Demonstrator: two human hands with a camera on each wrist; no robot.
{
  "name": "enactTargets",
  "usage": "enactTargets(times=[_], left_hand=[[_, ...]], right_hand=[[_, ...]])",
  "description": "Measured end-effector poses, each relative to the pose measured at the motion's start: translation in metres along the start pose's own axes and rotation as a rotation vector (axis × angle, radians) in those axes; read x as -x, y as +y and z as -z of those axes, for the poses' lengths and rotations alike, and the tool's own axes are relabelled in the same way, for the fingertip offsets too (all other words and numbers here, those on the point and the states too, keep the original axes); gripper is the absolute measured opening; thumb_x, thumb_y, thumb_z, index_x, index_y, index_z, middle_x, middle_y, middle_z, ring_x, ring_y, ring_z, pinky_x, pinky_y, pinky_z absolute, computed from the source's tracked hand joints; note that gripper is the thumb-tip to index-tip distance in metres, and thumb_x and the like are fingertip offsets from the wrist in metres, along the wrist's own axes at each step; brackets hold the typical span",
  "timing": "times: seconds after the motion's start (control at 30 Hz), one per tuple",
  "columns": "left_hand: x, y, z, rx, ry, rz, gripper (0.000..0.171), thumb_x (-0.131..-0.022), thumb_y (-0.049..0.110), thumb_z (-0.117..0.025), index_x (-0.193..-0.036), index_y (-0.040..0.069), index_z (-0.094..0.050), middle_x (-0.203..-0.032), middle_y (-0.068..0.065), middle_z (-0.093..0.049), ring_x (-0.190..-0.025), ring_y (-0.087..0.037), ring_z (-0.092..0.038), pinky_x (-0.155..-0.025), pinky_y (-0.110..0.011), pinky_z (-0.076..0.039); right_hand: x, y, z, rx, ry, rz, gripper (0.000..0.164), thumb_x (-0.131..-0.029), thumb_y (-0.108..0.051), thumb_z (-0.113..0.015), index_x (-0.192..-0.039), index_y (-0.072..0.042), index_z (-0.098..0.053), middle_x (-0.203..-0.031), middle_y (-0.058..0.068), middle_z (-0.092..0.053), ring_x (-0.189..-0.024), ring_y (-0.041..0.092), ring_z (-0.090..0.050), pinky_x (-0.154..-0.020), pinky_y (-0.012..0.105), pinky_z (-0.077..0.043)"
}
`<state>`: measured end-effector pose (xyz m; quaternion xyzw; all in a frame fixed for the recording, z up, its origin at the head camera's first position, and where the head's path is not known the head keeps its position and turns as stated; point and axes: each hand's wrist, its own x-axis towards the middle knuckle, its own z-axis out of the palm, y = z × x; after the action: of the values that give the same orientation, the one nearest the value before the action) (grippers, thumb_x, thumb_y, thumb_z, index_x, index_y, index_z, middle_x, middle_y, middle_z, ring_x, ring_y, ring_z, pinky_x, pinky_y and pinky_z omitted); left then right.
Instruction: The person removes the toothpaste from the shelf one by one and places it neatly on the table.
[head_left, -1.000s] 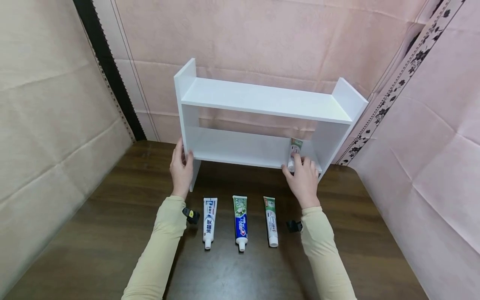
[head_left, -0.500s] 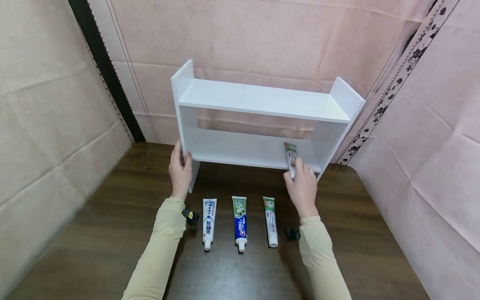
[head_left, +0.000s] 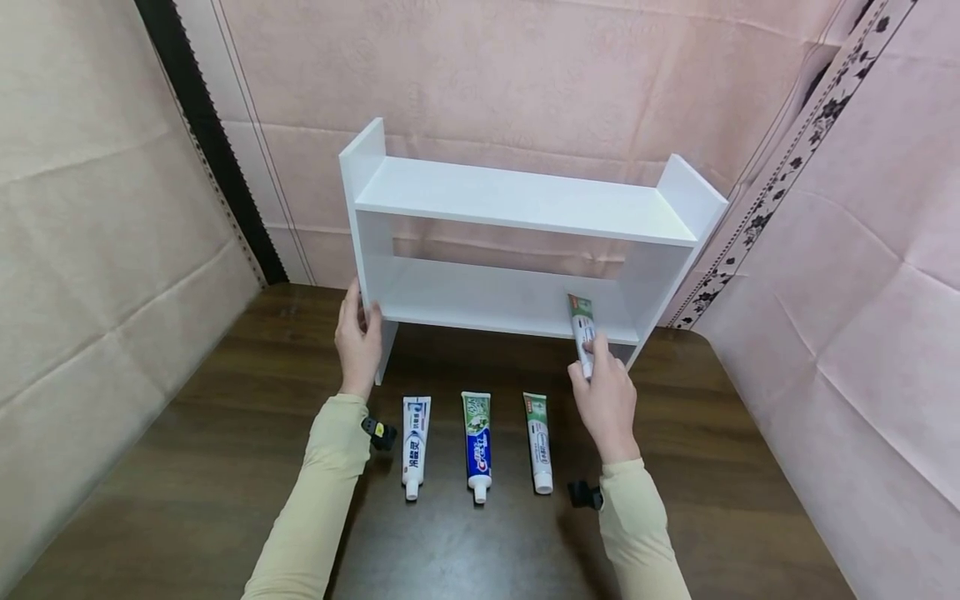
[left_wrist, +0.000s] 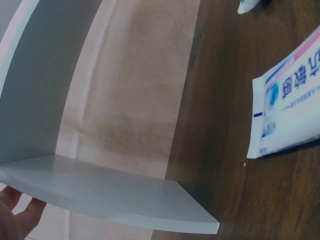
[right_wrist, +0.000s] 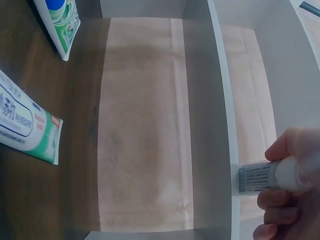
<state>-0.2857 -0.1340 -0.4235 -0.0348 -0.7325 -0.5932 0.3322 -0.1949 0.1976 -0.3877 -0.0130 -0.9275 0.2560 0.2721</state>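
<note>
A white two-tier shelf (head_left: 517, 198) stands on the table in the head view. At its left side panel, my left hand (head_left: 358, 346) grips the edge, and its fingertips show at the lower left in the left wrist view. My right hand (head_left: 607, 408) pinches a green-and-white toothpaste tube (head_left: 582, 323) near its cap. That tube slants over the lower board's front edge, its green end above the board. In the right wrist view, the white cap (right_wrist: 289, 175) sits between thumb and fingers. Whether the tube touches the board is hard to tell.
Three more toothpaste tubes lie in a row before the shelf: a white-and-blue one (head_left: 415, 446), a green-and-blue one (head_left: 477, 446) and a green-and-white one (head_left: 538, 442). Cloth hangings (head_left: 525, 75) surround the brown table (head_left: 225, 467).
My right hand has drawn the toothpaste tube from the lower board toward me, out over its front edge. My left hand stays at the shelf's left panel.
</note>
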Motion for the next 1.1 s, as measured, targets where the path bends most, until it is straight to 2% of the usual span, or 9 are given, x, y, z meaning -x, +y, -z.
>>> enactTargets(times=[0.2,0.47,0.63,0.8,1.1], left_hand=[[0.001,0.000,0.000,0.010,0.004,-0.001,0.051,-0.100,0.020,-0.050,-0.148,0.035,-0.038,-0.140,-0.010,-0.050,-0.122,-0.033,-0.056,-0.099,-0.053,-0.048],[0.001,0.001,0.000,0.024,0.007,0.014,0.052,-0.100,0.018,-0.051,-0.148,0.031,-0.038,-0.139,-0.011,-0.050,-0.121,-0.036,-0.056,-0.098,-0.054,-0.048],[0.002,0.013,0.000,0.025,0.000,0.035,0.052,-0.100,0.013,-0.049,-0.150,0.023,-0.037,-0.140,-0.017,-0.048,-0.123,-0.039,-0.054,-0.100,-0.055,-0.046],[0.004,0.026,0.000,0.027,-0.008,0.029,0.052,-0.100,0.009,-0.047,-0.150,0.016,-0.037,-0.140,-0.021,-0.046,-0.124,-0.041,-0.053,-0.102,-0.056,-0.045],[-0.001,0.002,-0.002,0.021,0.027,0.004,0.051,-0.099,0.016,-0.052,-0.148,0.029,-0.040,-0.138,-0.012,-0.051,-0.120,-0.035,-0.057,-0.098,-0.053,-0.048]], right_hand=[[0.009,0.001,0.002,-0.018,0.011,0.008,0.028,-0.088,-0.016,-0.055,-0.114,-0.007,-0.052,-0.090,0.023,-0.067,-0.067,0.030,-0.054,-0.051,0.036,-0.039],[0.012,0.003,0.001,-0.022,0.017,0.007,0.028,-0.088,-0.016,-0.057,-0.114,-0.007,-0.052,-0.094,0.024,-0.068,-0.069,0.031,-0.055,-0.051,0.035,-0.039],[0.012,0.003,0.002,-0.024,0.019,0.012,0.028,-0.089,-0.015,-0.057,-0.114,-0.006,-0.051,-0.092,0.024,-0.067,-0.067,0.031,-0.055,-0.050,0.034,-0.039],[0.012,0.004,0.001,-0.026,0.021,0.006,0.028,-0.089,-0.015,-0.057,-0.115,-0.007,-0.051,-0.090,0.024,-0.067,-0.067,0.031,-0.055,-0.051,0.035,-0.040],[0.012,0.005,0.001,-0.022,0.012,0.003,0.028,-0.089,-0.016,-0.056,-0.116,-0.008,-0.051,-0.092,0.024,-0.067,-0.068,0.031,-0.056,-0.052,0.037,-0.041]])
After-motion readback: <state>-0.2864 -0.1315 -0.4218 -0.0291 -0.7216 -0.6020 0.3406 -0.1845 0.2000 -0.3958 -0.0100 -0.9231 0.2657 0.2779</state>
